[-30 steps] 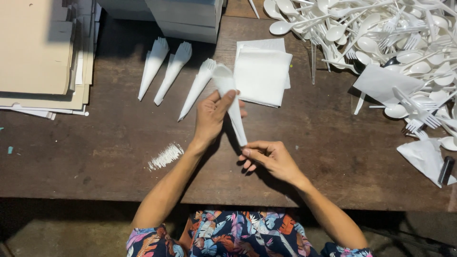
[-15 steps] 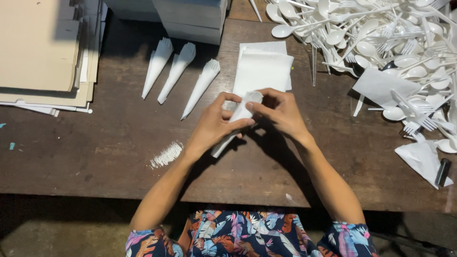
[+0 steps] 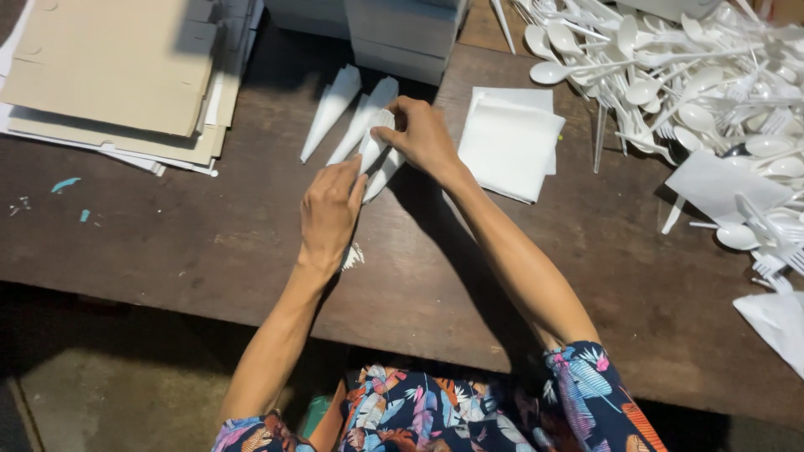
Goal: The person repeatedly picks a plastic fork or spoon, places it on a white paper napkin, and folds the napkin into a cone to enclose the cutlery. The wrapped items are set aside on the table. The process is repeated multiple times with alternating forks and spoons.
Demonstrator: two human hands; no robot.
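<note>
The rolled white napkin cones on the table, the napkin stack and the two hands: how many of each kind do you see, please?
Rolled white napkin cones: 4, one of them held by both hands
Stack of flat napkins: 1
Hands, left and right: 2
Total: 7

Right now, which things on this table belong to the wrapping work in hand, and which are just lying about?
In the work:
left hand and right hand, both on one wrapped white cone
finished cones beside it
stack of white napkins
heap of white plastic cutlery

Lying about:
flattened cardboard sheets
grey boxes
white crumbs
teal scraps
</note>
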